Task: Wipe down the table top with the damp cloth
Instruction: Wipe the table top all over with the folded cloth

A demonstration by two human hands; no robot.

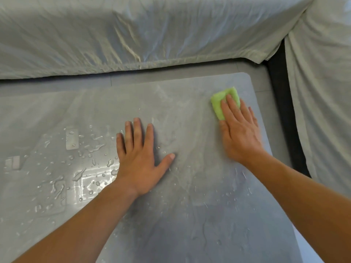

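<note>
Grey counter (190,224) streaked with wet, pale sheet (133,31) draped over furniture behind, left hand (139,158) laid flat mid-counter with fingers (137,130) spread, right hand (240,133) pressed flat-fingered on the green cloth (217,104) near the far right corner, water drops (76,168) pooled at left

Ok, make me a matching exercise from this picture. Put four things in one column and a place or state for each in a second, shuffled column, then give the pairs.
Column one
1. green cloth
2. left hand
3. water drops
4. pale sheet

Column two
A. scattered on the left part of the table
B. draped beyond the far edge of the table
C. lying flat on the table top, holding nothing
D. pressed under the right hand near the far right corner

Pairs: 1-D, 2-C, 3-A, 4-B
</note>
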